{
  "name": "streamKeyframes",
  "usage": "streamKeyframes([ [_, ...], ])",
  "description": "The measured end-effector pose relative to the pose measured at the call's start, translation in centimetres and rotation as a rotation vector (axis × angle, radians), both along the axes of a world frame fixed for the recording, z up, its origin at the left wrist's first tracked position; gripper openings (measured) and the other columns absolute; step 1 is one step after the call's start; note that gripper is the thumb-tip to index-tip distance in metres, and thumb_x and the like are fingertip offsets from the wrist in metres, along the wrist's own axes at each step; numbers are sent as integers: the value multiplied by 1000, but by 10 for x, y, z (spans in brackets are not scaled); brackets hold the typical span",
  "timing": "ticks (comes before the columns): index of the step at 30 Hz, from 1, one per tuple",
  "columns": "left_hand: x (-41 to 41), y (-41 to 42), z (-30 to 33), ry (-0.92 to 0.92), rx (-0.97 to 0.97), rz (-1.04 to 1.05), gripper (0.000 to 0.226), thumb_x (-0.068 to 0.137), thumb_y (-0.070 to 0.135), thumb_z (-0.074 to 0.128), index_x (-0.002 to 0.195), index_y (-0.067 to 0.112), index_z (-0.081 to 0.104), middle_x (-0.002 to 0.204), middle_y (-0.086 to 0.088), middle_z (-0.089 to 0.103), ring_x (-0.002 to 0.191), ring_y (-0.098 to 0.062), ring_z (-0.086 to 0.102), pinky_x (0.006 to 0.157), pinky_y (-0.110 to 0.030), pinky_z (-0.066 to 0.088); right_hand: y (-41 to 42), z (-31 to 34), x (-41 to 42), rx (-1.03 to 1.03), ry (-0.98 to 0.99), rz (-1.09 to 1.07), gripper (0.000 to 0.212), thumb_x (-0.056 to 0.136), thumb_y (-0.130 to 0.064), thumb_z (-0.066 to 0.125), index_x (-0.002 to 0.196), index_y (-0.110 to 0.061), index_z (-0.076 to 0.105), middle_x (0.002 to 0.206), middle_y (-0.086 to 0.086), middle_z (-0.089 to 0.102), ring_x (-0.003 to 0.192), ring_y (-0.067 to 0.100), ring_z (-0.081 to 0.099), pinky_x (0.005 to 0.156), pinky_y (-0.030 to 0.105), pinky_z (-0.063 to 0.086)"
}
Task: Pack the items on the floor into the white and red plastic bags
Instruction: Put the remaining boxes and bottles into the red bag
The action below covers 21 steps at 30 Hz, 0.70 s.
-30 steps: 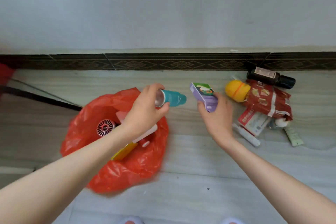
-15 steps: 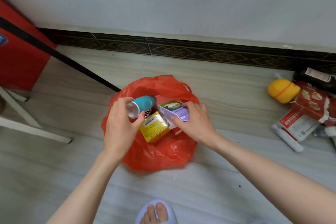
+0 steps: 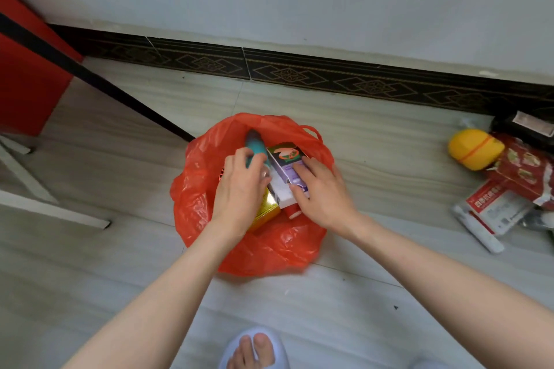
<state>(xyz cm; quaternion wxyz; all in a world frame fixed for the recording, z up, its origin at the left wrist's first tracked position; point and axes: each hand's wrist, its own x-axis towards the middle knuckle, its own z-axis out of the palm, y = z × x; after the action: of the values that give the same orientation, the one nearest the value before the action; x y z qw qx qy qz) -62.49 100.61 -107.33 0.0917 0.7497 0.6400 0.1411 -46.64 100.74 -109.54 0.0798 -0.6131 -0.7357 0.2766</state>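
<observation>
A red plastic bag lies open on the floor in front of me. My left hand holds a teal can low inside the bag's mouth. My right hand grips a purple box and sets it down in the bag beside the can. A yellow box lies in the bag, partly hidden under my left hand. More items lie on the floor at the right: a yellow ball-shaped container, a red snack packet, a white and red sachet and a white tube.
A dark bottle lies by the patterned skirting at the far right. A red cabinet and white furniture legs stand at the left, with a black bar slanting to the floor. My foot in a slipper is at the bottom.
Both hands have moved down into the red bag with the teal can and the purple box. The can now points away from me, deeper in the bag.
</observation>
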Motion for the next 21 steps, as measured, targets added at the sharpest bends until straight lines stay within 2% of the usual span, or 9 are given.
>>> streamKeyframes([
  [3,4,0,-3,51,-35,-39,26,82,5,63,107,3,59,111,-21,56,91,-39,54,66,-38,48,-1,8,5,13,60,-54,42,88,-24,47,126,-5,51,137,16,44,126,33,41,106,36,31],
  [5,4,3,-5,53,-35,-50,29,83,4,60,112,2,58,112,-21,56,92,-40,55,73,-41,49,-3,8,6,46,75,-51,38,87,-16,54,122,-1,53,134,17,46,124,34,43,105,35,32],
  [7,5,6,-6,48,-89,-59,39,86,8,56,125,2,51,125,-23,51,106,-41,51,87,-43,45,-4,8,7,62,87,-22,39,87,-17,55,123,0,53,136,19,45,127,34,41,107,36,30],
  [9,8,5,-9,-13,-214,-73,54,91,14,50,141,5,30,146,-22,29,132,-37,31,108,-39,28,-4,8,10,50,78,22,46,90,-22,52,132,-4,46,146,18,35,136,31,31,112,36,22],
  [10,11,5,-9,-71,-268,-79,59,93,16,47,144,7,20,151,-19,17,140,-32,17,113,-37,18,-3,8,13,33,68,29,49,92,-25,50,136,-6,42,150,16,29,139,29,26,114,35,18],
  [12,15,5,-7,-120,-307,-82,61,94,18,44,146,7,13,154,-14,6,143,-28,6,114,-34,11,-3,8,20,17,68,9,51,93,-31,45,139,-9,38,152,14,24,141,27,22,116,33,16],
  [15,19,3,-3,-41,-293,-102,58,94,24,43,144,6,18,154,-16,10,142,-32,9,114,-37,13,-6,12,38,33,101,-49,58,88,-41,37,137,-10,40,149,16,30,139,29,27,115,35,20],
  [18,30,2,4,138,-203,-268,58,90,37,33,138,5,35,149,-21,25,138,-38,22,110,-47,25,-16,17,68,31,63,-114,53,91,-33,46,139,-11,37,149,17,30,139,29,26,114,34,19],
  [21,53,8,11,226,-123,-475,60,83,40,31,130,6,47,140,-22,41,129,-40,38,101,-53,38,-32,18,107,101,23,-216,54,89,-33,48,137,-9,40,147,17,33,137,31,30,113,36,22],
])
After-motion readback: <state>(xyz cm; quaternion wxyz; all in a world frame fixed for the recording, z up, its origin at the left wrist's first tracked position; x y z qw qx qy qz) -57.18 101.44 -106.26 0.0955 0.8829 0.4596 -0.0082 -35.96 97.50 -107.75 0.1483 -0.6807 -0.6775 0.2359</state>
